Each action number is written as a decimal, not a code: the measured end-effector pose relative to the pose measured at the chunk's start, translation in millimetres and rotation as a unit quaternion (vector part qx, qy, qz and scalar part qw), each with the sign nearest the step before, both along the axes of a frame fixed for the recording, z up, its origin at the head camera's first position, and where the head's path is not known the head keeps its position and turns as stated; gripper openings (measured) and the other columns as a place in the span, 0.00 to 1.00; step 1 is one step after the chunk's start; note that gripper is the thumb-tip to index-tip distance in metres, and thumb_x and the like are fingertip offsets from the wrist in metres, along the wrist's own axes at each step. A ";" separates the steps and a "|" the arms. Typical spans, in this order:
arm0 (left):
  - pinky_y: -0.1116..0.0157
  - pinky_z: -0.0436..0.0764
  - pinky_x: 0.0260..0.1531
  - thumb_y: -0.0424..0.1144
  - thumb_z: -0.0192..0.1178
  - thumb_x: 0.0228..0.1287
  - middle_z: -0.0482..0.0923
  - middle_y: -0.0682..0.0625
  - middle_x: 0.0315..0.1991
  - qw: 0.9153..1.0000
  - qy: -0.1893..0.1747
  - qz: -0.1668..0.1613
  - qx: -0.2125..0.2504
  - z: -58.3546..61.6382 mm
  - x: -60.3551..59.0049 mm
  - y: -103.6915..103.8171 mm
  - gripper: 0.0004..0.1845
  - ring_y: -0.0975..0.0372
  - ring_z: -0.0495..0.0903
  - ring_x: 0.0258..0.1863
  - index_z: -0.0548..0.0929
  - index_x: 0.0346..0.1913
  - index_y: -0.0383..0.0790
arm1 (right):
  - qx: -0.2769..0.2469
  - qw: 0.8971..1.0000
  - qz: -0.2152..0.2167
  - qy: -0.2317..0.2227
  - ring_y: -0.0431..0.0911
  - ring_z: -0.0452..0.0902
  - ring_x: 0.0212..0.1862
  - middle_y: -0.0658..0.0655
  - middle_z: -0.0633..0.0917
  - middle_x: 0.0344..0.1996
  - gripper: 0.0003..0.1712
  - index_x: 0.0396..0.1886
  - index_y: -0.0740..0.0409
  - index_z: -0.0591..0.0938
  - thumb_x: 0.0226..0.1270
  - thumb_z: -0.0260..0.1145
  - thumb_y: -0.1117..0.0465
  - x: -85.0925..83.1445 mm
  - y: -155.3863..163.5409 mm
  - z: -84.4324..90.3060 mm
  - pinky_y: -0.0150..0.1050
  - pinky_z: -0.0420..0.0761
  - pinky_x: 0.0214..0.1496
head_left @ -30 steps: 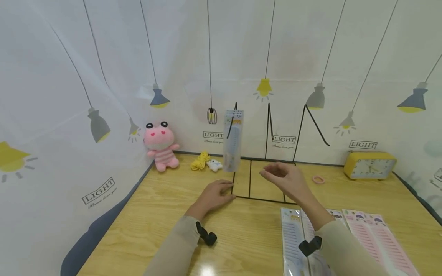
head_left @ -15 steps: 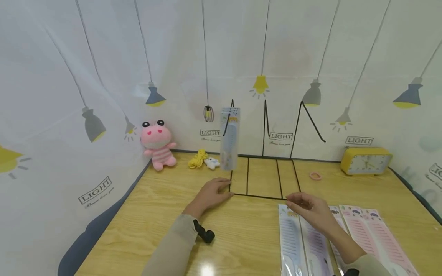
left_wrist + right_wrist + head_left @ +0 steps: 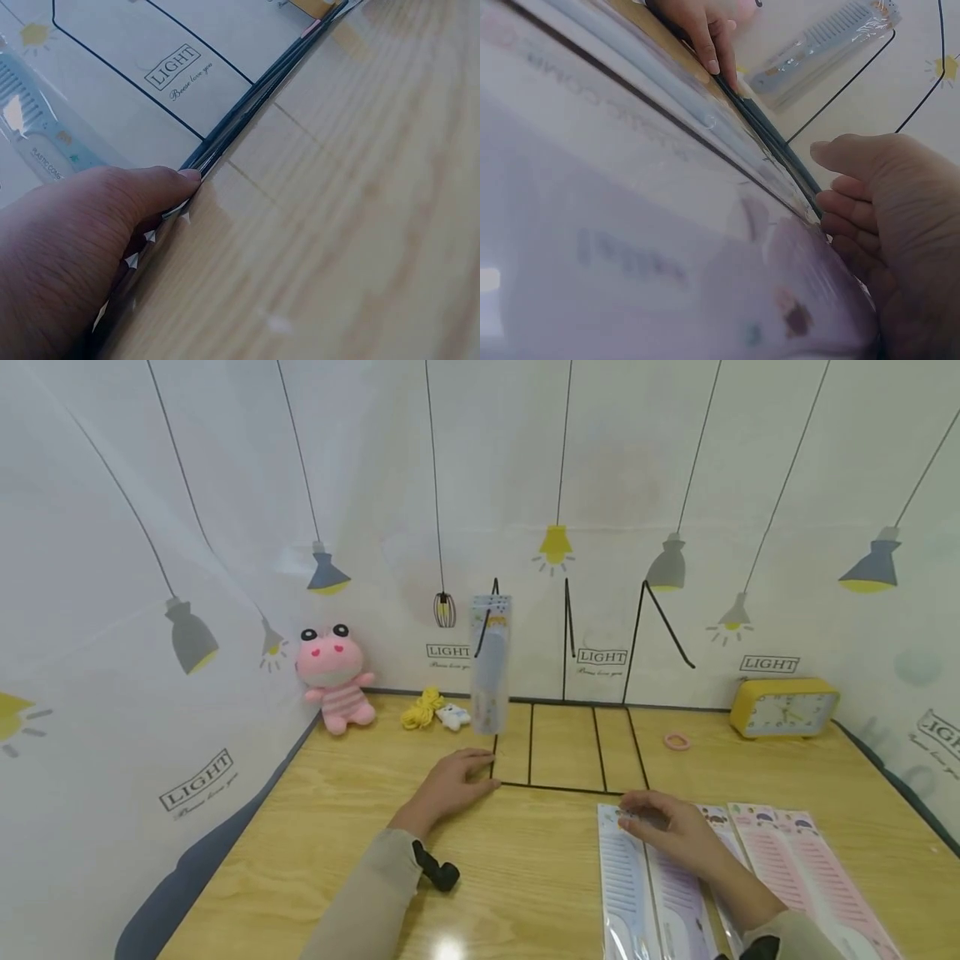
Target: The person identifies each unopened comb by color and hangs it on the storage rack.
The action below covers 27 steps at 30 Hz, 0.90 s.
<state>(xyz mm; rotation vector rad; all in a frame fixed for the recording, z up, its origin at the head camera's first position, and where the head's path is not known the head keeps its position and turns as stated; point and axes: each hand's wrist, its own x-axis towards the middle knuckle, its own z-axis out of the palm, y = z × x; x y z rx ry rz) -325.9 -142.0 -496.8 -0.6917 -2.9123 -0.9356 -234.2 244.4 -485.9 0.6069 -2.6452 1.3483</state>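
Seemingly at pick-up, the right hand [image 3: 673,832] (loosely curved, apparently empty) hangs over packaged combs [image 3: 624,893] on the tabletop [image 3: 525,877], needing a pinch next, while the left hand [image 3: 447,782], fingers straightish, touches the rack [image 3: 529,785].

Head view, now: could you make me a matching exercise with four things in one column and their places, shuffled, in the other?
Column one
1. Left hand
2. Right hand
3. Clock
4. Plush toy

Column two
A. Right of the pink ring, near the wall
B. Over the upper part of the row of comb packs
C. Left of the yellow cord
D. At the left side of the wire rack's base

Pairs: 1-D, 2-B, 3-A, 4-C
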 end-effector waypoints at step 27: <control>0.49 0.64 0.71 0.61 0.58 0.70 0.68 0.54 0.72 1.000 0.001 -0.005 0.005 -1.0 0.0 -0.5 0.32 0.53 0.64 0.73 0.73 0.72 0.53 | 0.098 0.992 0.028 0.074 0.61 0.73 0.63 0.56 0.81 0.58 0.32 0.61 0.57 0.80 0.62 0.75 0.46 -5.7 4.9 -8.2 0.66 0.69 0.64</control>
